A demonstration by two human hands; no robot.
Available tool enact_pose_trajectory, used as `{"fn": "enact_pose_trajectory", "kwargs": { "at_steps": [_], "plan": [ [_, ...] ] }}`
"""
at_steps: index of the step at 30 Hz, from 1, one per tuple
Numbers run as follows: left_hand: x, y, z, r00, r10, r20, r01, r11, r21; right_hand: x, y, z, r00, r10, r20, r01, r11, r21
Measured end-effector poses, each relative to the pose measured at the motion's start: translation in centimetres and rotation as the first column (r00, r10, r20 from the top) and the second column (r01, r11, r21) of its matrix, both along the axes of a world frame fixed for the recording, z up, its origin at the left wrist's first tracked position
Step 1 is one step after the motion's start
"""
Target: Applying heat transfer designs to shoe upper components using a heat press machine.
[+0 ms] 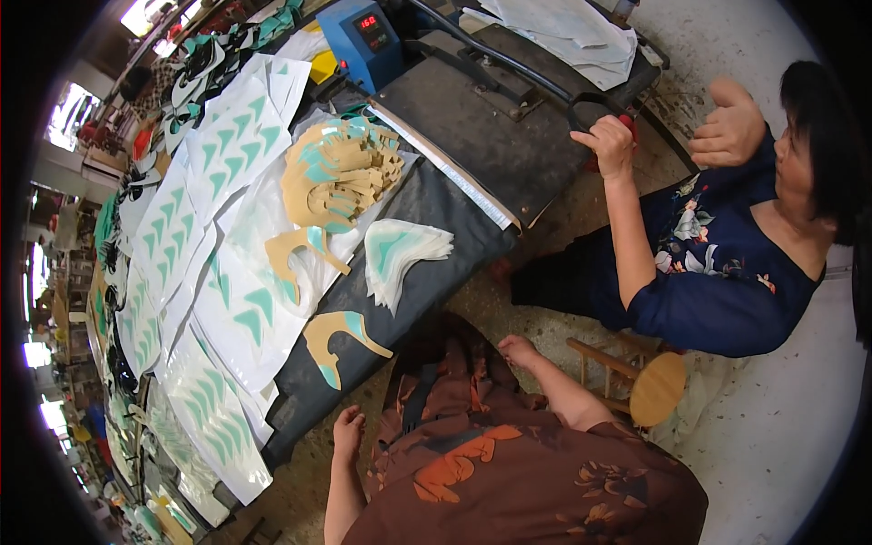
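My left hand [349, 431] hangs beside the front edge of the dark padded table, its fingers curled in with nothing showing in them. Loosely closed too, my right hand [518, 351] is in front of my body, apart from anything on the table. Nearest to my hands lies a single tan curved shoe-upper piece [318, 343] with teal patches at its ends. Another tan piece [287, 247] is behind it, by a stack of white curved pieces [389, 257] with teal marks. Farther back stands a large fanned pile of tan pieces [309, 186].
White sheets with teal shapes [232, 156] cover the table's left. At the back is a heat press [490, 123] with a blue control box [356, 45]. A co-worker at right grips its handle with one hand [607, 145]. A wooden stool [658, 389] stands right of me.
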State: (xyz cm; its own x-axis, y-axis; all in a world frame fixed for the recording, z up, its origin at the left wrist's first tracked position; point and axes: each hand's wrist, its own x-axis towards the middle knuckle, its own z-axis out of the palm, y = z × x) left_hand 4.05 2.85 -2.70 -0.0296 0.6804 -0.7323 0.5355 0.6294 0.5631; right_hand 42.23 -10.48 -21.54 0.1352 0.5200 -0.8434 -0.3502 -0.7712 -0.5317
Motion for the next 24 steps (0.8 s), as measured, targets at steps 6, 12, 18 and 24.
{"fn": "enact_pose_trajectory", "kwargs": {
  "at_steps": [6, 12, 18, 24],
  "plan": [
    [-0.4, 0.2, -0.5, 1.0, 0.021, 0.011, -0.021, 1.0, -0.004, 0.2, 0.3, 1.4, 1.0, -0.023, 0.006, 0.023, 1.0, -0.011],
    [-0.3, 0.3, -0.2, 0.999, 0.038, 0.029, -0.038, 0.999, 0.001, 0.3, 0.2, 2.0, 0.998, -0.017, -0.055, 0.015, 1.0, -0.025],
    [-1.0, -0.4, -1.0, 0.998, 0.036, 0.045, -0.036, 0.999, -0.01, 0.3, 0.2, 2.4, 1.0, 0.02, -0.015, -0.021, 0.999, -0.039],
    [-1.2, -1.0, -0.7, 0.997, 0.075, 0.031, -0.076, 0.997, 0.02, 0.2, 0.8, 2.6, 0.996, 0.021, -0.087, -0.024, 0.999, -0.032]
  ]
}}
